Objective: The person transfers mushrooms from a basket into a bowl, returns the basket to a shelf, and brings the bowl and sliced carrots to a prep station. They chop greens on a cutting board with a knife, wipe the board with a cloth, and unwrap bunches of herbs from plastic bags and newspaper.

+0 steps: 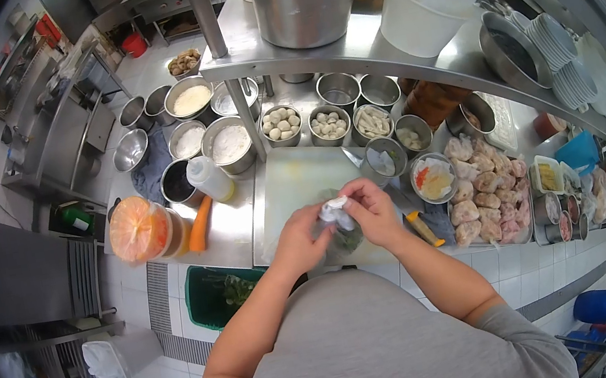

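Observation:
My left hand [300,239] and my right hand [373,213] meet over the near edge of a pale cutting board [296,174]. Between them is a thin, whitish, crumpled plastic bag [337,219], its upper part pinched by the fingers of both hands. Something dark green shows below the bag, but I cannot make out what it is. Just beyond my right hand stands a steel container with whitish pieces [382,161], and a knife blade [352,157] lies beside it. A yellow-handled tool [425,229] rests to the right.
Steel pots of white balls [281,124] line the board's far side. Left are a squeeze bottle [210,179], an orange-handled utensil [200,224] and a plastic-covered tub [142,230]. Bagged meat [487,194] fills a tray at right. A steel shelf [281,55] overhangs; a green bin [206,305] sits below.

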`<state>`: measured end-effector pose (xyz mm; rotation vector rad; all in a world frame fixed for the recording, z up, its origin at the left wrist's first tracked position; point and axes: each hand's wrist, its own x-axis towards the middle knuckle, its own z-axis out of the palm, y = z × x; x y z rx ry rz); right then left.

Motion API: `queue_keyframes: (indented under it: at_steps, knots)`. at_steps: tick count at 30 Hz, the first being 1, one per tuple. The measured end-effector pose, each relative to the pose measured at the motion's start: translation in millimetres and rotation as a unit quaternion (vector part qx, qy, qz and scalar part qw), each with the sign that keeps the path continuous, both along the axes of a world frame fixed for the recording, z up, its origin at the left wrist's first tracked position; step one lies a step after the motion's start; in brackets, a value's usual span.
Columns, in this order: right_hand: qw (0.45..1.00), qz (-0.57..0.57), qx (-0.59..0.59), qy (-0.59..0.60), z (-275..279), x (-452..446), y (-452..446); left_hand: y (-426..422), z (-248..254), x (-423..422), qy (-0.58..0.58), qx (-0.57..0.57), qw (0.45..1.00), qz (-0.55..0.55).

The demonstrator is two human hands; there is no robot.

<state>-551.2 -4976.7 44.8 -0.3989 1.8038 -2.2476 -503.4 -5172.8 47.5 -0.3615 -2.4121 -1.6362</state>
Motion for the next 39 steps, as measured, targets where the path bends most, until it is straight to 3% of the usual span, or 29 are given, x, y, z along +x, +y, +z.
queue_keyframes:
  at_steps: [2, 4, 6, 8, 9, 10, 12, 14, 16, 18, 20, 21, 25, 27, 28, 30, 31, 33, 36, 39]
  knots:
    - [0.998, -0.004, 0.038, 0.059, 14, 0, 1, -2, 1, 2, -0.023, -0.045, 0.999, -0.015]
    - [0.985, -0.053, 0.031, 0.160, 29, -7, -2, -5, 1, 2, -0.082, -0.013, 0.996, 0.045]
    - [0.985, -0.040, -0.009, 0.169, 49, -4, -12, -15, 14, 2, -0.101, 0.022, 0.993, 0.058]
    - [0.928, 0.067, 0.281, 0.236, 43, -4, -14, -29, 19, 2, -0.125, 0.122, 0.982, 0.074]
    - [0.931, 0.095, 0.300, 0.184, 39, -3, -21, -36, 20, 3, -0.087, 0.137, 0.984, 0.080]
    - [0.931, 0.097, 0.299, 0.186, 33, -6, -25, -45, 22, 3, -0.085, 0.137, 0.983, 0.083]
    - [0.920, 0.055, 0.317, 0.223, 30, -16, -36, -63, 33, 6, 0.055, 0.084, 0.987, 0.124]
    - [0.931, 0.054, 0.284, 0.223, 47, -20, -49, -85, 43, 14, 0.060, 0.068, 0.985, 0.146]
    - [0.941, 0.050, 0.251, 0.223, 61, -27, -65, -106, 45, 21, 0.096, 0.158, 0.964, 0.193]
    - [0.918, 0.099, 0.243, 0.297, 70, -35, -83, -121, 53, 33, 0.086, 0.202, 0.955, 0.202]
    - [0.935, 0.100, 0.235, 0.246, 83, -35, -107, -133, 53, 46, 0.076, 0.246, 0.943, 0.212]
    - [0.949, 0.097, 0.227, 0.194, 87, -37, -116, -139, 52, 52, 0.068, 0.219, 0.942, 0.244]
    - [0.957, 0.117, 0.155, 0.214, 62, -61, -138, -161, 23, 71, 0.046, 0.163, 0.938, 0.302]
    - [0.938, 0.008, 0.252, 0.238, 53, -59, -141, -169, -2, 86, -0.026, 0.168, 0.941, 0.294]
    - [0.937, 0.013, 0.254, 0.239, 51, -52, -142, -169, -13, 92, -0.026, 0.172, 0.939, 0.297]
    - [0.831, -0.050, 0.272, 0.483, 63, -25, -142, -163, -22, 99, -0.042, 0.105, 0.949, 0.294]
    - [0.831, -0.044, 0.274, 0.482, 64, -15, -145, -158, -22, 101, -0.044, 0.132, 0.947, 0.289]
    - [0.768, 0.100, 0.203, 0.599, 62, 0, -160, -149, -14, 99, -0.031, 0.144, 0.950, 0.277]
    - [0.769, 0.150, 0.210, 0.585, 37, -2, -187, -151, -1, 96, -0.010, 0.131, 0.961, 0.244]
    - [0.757, 0.187, 0.243, 0.577, 19, -18, -187, -168, -1, 94, 0.043, 0.083, 0.955, 0.280]
